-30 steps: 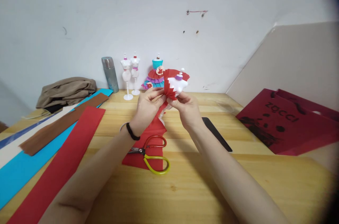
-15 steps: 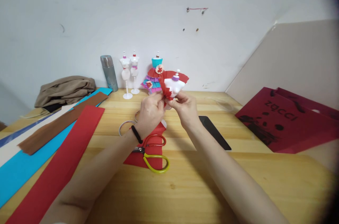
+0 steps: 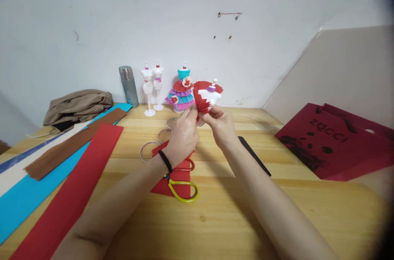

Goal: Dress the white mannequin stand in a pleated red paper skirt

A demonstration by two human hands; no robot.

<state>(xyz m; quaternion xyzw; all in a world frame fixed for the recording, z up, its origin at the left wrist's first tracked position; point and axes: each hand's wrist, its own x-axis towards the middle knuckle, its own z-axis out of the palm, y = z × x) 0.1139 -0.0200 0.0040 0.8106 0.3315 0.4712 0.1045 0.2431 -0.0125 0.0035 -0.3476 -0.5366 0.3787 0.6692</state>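
Observation:
A small white mannequin bust [image 3: 210,96] with a purple neck band is held above the table, tilted. Red crepe paper [image 3: 202,105] with a jagged edge wraps its left side and fans out behind its shoulders. My left hand [image 3: 185,129] is closed, pinching the gathered red paper at the waist. My right hand [image 3: 222,125] is closed around the waist from the other side, thumb in front. The bust's lower part is mostly hidden by my fingers. Below my left wrist, scissors [image 3: 184,191] with red and yellow handles lie on a red paper piece [image 3: 160,187].
Two bare mannequins [image 3: 148,90] and one in a ruffled paper dress [image 3: 184,94] stand by the wall, near a flask [image 3: 128,87]. Paper strips [image 3: 74,182] and brown cloth [image 3: 80,106] lie left. Wire rings [image 3: 147,145], a black phone [image 3: 254,155] and a red bag [image 3: 332,145] are around.
Both hands have moved slightly right with the bust. The red paper now covers more of the bust's left front, and my left hand has come closer to my right.

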